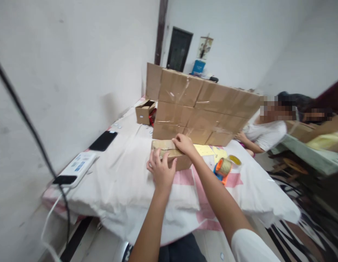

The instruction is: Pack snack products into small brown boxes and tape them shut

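A creased white-and-pink cloth covers the table and hangs over its near edge. Mid-table sits a small closed carton. Around it on the cloth: a wall of stacked cardboard boxes from twelve to one o'clock; an open carton at eleven; a black slab near ten; a printed white box around nine; a tape dispenser and, just beside it, a tape roll at three.
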`<state>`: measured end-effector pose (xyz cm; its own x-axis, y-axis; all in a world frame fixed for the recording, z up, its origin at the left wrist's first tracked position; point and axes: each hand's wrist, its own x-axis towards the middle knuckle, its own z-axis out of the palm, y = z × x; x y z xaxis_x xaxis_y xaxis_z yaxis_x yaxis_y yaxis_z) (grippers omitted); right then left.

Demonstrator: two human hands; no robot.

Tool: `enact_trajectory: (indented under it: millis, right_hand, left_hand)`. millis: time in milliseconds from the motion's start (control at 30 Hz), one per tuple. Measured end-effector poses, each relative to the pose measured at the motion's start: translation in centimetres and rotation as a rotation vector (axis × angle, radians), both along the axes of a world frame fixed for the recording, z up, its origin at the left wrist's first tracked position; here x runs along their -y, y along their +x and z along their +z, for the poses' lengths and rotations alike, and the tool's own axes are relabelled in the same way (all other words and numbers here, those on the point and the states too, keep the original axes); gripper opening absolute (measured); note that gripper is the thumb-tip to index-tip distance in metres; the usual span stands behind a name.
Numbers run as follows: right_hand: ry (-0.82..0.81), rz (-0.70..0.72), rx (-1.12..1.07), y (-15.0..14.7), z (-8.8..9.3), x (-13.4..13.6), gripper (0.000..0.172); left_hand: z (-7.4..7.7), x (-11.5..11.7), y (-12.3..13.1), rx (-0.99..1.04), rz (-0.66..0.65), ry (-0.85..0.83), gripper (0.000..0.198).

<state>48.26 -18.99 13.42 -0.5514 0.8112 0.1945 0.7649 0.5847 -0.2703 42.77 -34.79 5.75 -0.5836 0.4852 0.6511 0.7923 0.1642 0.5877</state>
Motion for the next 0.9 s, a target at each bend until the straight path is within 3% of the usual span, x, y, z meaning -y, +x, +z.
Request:
enact_trajectory:
  millis: [167,333,667,900]
  right_hand:
    - [-0.05,-0.02,0.058,-0.3,0.9,0.4,0.037]
    - [-0.112,-0.037,0.116,-0.5,1.7,0.1,0.041]
    - [-0.254,-0.078,0.29,-2.5,2.2,0.0,0.039]
    - [-0.333,-0.13,0.381,-4.3,2.5,-1.0,0.02]
  left_hand:
    - [0.5,0.1,1.3,-0.127,-0.109,-0.096,0.042]
    - [-0.6,-0.1,2.5,-0.202,-0.235,-0.13,0.052]
    - [-2.6,-0.2,2.5,-0.25,-0.17,0.061,0.051]
    - [-3.3,-0.5,2.2,-0.239,-0.192,0.076,0.055]
